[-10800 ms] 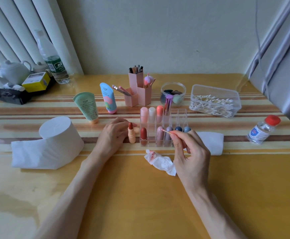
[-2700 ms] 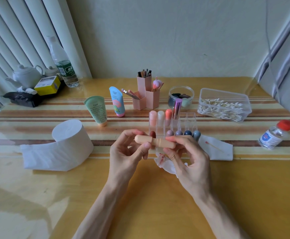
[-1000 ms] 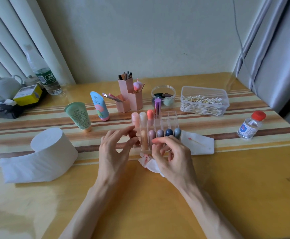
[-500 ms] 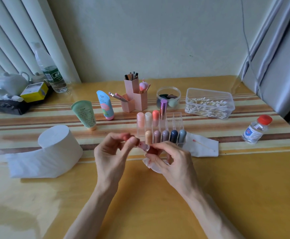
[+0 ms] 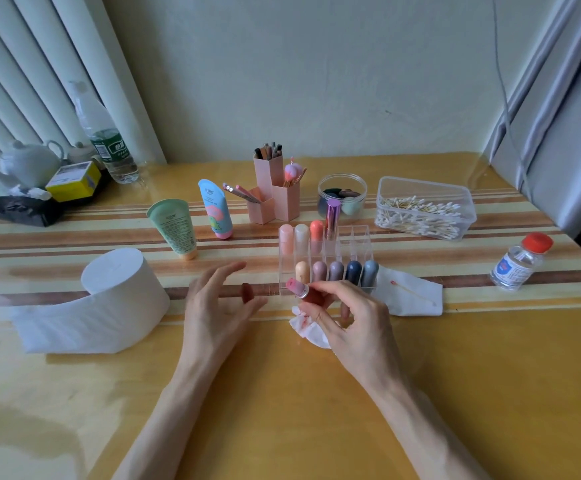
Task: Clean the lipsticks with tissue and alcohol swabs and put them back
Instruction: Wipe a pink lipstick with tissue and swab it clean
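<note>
Cap (image 5: 246, 292), pulled off since earlier, is standing beside left hand (image 5: 218, 306), fingers spreading loose; right hand (image 5: 348, 327) is pinching bared pink lipstick (image 5: 296, 287) above stained tissue (image 5: 308, 329), before organizer (image 5: 361, 233), for wiping.

You've got nine capped lipsticks (image 5: 319, 271) in the clear organizer (image 5: 360, 239), four in the back row and five in front, plus one uncapped lipstick (image 5: 297, 289) outside it. You also have two squeeze tubes (image 5: 175, 226), one tissue roll (image 5: 119, 282), two loose tissue pieces (image 5: 410, 301), one alcohol bottle (image 5: 519, 263) and one tub of cotton swabs (image 5: 424, 209).
</note>
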The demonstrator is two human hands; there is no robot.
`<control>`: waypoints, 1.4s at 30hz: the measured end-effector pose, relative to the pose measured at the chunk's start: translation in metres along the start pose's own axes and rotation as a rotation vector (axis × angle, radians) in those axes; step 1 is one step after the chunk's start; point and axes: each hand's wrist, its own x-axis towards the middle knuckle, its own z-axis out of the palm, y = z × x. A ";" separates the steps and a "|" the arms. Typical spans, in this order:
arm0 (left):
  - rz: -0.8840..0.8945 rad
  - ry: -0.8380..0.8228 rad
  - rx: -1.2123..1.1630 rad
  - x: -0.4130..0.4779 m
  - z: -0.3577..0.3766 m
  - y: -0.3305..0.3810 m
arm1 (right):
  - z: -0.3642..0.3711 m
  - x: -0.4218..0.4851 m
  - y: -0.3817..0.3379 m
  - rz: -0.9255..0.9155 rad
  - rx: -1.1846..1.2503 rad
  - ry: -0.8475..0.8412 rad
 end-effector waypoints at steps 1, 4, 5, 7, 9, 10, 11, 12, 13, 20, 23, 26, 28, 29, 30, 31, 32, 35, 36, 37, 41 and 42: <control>0.048 0.033 -0.044 -0.001 -0.001 0.004 | 0.000 0.000 -0.001 0.004 0.018 0.000; 0.119 0.006 -0.231 -0.003 -0.001 0.023 | 0.000 0.001 -0.002 0.024 0.099 -0.020; 0.122 -0.025 -0.282 -0.005 0.001 0.027 | 0.000 0.000 0.000 0.022 0.104 -0.026; 0.079 -0.094 -0.400 -0.009 0.007 0.032 | 0.000 -0.001 0.000 0.021 0.114 -0.039; 0.021 -0.130 -0.489 -0.011 0.012 0.033 | 0.000 -0.002 -0.001 0.024 0.136 -0.054; 0.002 -0.142 -0.530 -0.012 0.013 0.034 | 0.000 -0.002 -0.001 0.037 0.155 -0.066; -0.008 -0.147 -0.565 -0.013 0.014 0.033 | 0.000 -0.003 -0.001 0.057 0.186 -0.082; -0.009 -0.148 -0.597 -0.014 0.014 0.032 | 0.001 -0.003 -0.001 0.087 0.239 -0.104; -0.015 -0.147 -0.624 -0.015 0.013 0.033 | 0.002 -0.004 0.000 0.114 0.291 -0.134; -0.162 -0.190 -0.859 -0.016 0.011 0.041 | 0.000 0.000 -0.010 0.294 0.608 -0.311; -0.160 -0.207 -0.889 -0.016 0.008 0.043 | 0.000 0.001 -0.009 0.254 0.605 -0.333; -0.170 -0.144 -0.893 -0.016 0.008 0.046 | 0.001 0.002 -0.012 0.275 0.681 -0.329; -0.165 -0.124 -0.876 -0.017 0.007 0.049 | 0.002 0.002 -0.013 0.281 0.689 -0.304; -0.167 -0.120 -0.877 -0.017 0.007 0.049 | 0.002 0.002 -0.011 0.279 0.682 -0.290; -0.179 -0.119 -0.886 -0.017 0.007 0.049 | 0.003 0.001 -0.010 0.284 0.685 -0.280; -0.193 -0.124 -0.900 -0.018 0.007 0.049 | 0.003 0.002 -0.009 0.297 0.698 -0.281; -0.202 -0.136 -0.916 -0.017 0.007 0.048 | 0.002 0.002 -0.010 0.305 0.707 -0.296; -0.178 -0.178 -0.925 -0.017 0.005 0.048 | 0.001 0.003 -0.012 0.298 0.683 -0.347; -0.173 -0.179 -0.923 -0.017 0.004 0.048 | 0.001 0.003 -0.013 0.296 0.677 -0.356; -0.178 -0.170 -0.924 -0.016 0.004 0.048 | 0.001 0.003 -0.014 0.292 0.675 -0.356; -0.182 -0.132 -0.893 -0.017 0.004 0.050 | 0.000 0.003 -0.012 0.270 0.621 -0.291; -0.180 -0.138 -0.887 -0.017 0.004 0.050 | 0.000 0.003 -0.012 0.275 0.627 -0.288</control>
